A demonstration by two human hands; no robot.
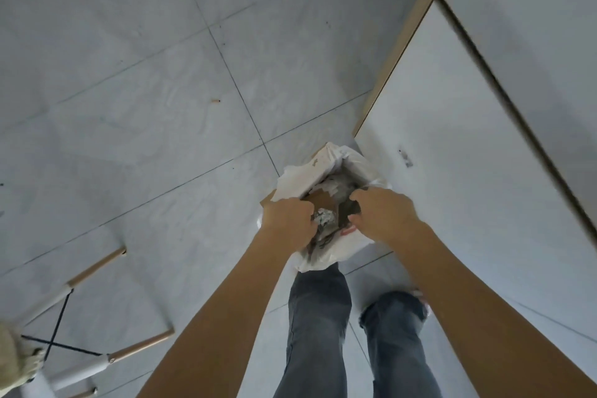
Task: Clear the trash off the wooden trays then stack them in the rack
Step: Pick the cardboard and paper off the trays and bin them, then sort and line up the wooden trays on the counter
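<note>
A: From the head camera, what are the hands doing?

B: The left hand (288, 220) is fisting the near-left rim of the white bin bag (323, 171); the right hand (382, 215) is curling over the right rim, its grip unclear. Crumpled trash (326, 216) is sitting inside, between them.

A: Risks?

B: Tugging hard could be tearing thin plastic or spilling scraps onto the tiled floor (161, 107). No wooden trays or rack are showing.

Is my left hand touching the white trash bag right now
Touching. The head view shows the left hand gripping the rim of the white trash bag.
</note>
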